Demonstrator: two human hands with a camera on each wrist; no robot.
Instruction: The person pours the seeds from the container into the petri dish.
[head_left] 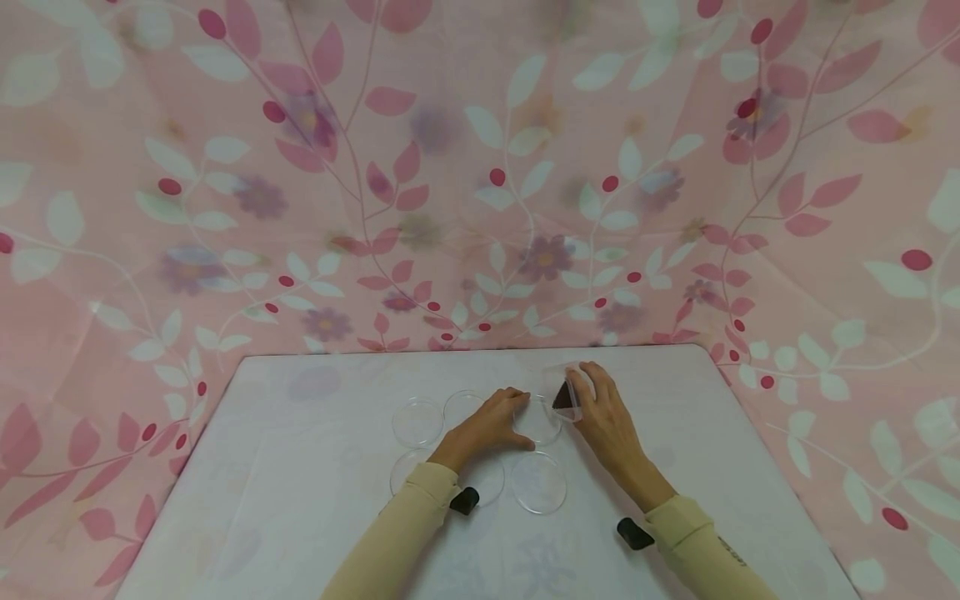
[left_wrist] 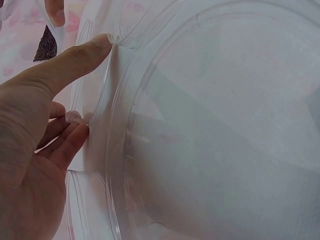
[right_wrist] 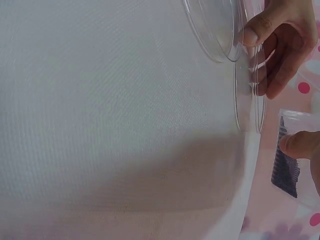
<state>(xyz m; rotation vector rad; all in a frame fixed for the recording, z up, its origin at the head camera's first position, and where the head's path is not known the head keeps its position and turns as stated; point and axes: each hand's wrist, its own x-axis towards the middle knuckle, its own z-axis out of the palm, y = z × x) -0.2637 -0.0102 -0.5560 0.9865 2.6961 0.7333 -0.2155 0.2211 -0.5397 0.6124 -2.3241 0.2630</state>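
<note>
My left hand (head_left: 483,423) spans a clear round petri dish (head_left: 546,429) at the back right of a group, thumb at its near rim and fingers at the far side. In the right wrist view, the same hand (right_wrist: 287,42) shows its thumb and fingers on the dish's rim. Just right of it, my right hand (head_left: 606,421) grips a clear plastic container (right_wrist: 299,115), tilted beside the dish. Dark fine grains (right_wrist: 286,172) lie slanted in the container's lower part. Directly in front of the held dish lies another petri dish (head_left: 539,483).
More clear petri dishes stand to the left, one dish (head_left: 417,422) at the outer back; my left forearm partly covers the front ones. All are on a white-covered table (head_left: 300,467). A pink floral curtain (head_left: 465,167) rises behind the table and along its sides.
</note>
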